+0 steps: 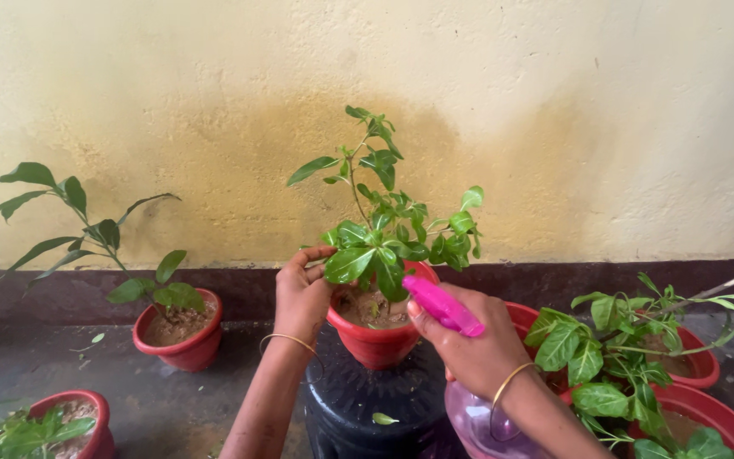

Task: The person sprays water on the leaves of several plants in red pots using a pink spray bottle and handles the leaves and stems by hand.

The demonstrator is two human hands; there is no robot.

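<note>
A leafy green plant [388, 229] grows in a red pot [377, 344] that stands on a dark round stand [358, 404] at centre. My left hand [301, 293] rests against the pot's left rim, its fingers touching a low leaf. My right hand [467, 340] grips a spray bottle [477, 421] with a clear purple body and a pink nozzle [442, 304]. The nozzle points at the plant's base, just over the pot's right rim. Thin bangles circle both wrists.
A second red pot [182, 333] with a thin leafy plant stands at left, and another red pot [87, 421] sits at the bottom left. Several red pots with leafy plants [630, 348] crowd the right. A stained yellow wall [554, 127] stands behind, above a dark wet floor [155, 399].
</note>
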